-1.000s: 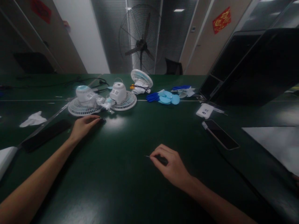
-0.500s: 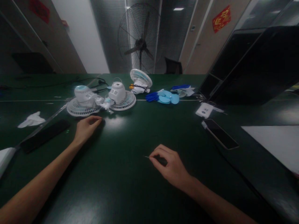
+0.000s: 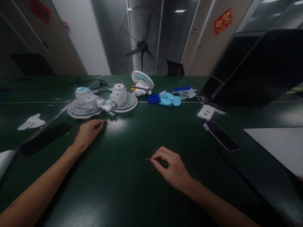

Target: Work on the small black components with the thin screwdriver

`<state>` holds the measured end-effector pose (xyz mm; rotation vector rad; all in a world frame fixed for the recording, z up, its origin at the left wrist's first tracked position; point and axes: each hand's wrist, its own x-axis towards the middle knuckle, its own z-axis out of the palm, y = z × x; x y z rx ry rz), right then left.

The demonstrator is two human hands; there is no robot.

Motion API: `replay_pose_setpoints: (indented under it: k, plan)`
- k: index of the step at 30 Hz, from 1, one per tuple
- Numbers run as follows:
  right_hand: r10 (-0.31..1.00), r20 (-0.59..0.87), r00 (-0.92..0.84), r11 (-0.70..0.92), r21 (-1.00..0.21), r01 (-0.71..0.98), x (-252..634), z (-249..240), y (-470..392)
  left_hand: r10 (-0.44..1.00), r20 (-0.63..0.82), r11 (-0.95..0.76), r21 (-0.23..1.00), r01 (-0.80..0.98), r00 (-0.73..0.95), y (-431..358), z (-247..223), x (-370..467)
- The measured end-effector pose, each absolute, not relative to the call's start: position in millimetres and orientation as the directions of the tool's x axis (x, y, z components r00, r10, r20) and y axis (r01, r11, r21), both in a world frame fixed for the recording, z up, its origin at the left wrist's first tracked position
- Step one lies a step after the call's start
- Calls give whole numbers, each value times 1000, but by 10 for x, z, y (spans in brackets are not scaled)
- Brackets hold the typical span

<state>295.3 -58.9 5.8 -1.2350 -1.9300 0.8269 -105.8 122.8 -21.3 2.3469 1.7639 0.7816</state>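
Thumb and forefinger of my right hand [image 3: 171, 167] pinch a thin, needle-like piece [image 3: 148, 159] that points left, over the green table [image 3: 127, 189]. My left hand [image 3: 91, 130] rests on the table with its fingertips pressed together; a small dark thing shows at the tips, too small to make out. Just beyond the left hand lie two white fan units, one with a round grille [image 3: 82, 105] and a second [image 3: 119, 96] beside it. A third small fan [image 3: 142, 82] is farther back. Light blue fan blades [image 3: 170, 99] lie right of the fans.
Left of my left hand are a dark flat object [image 3: 46, 137] and white crumpled material [image 3: 32, 122]. A phone [image 3: 222, 135], a white box [image 3: 206, 112] and a white sheet [image 3: 279, 145] lie on the right. A big black screen [image 3: 258, 69] stands behind them.
My left hand has shifted slightly toward the right and its fingers have drawn closer together. My right hand keeps its pinch, almost unmoved.
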Motion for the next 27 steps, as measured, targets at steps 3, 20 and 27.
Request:
replay_pose_setpoints:
  k: [3, 20, 27]
  plan:
    - [927, 215, -308, 349, -797, 494, 2957, 40, -599, 928, 285, -326, 317, 891, 238, 1228, -190, -1053]
    - [923, 265, -281, 384, -705, 596, 2932, 52, -619, 708, 99, -469, 806, 361, 700, 164, -40, 447]
    - [930, 259, -260, 367, -681, 634, 2989, 19, -613, 667, 159, -543, 772, 329, 728, 129, -65, 414]
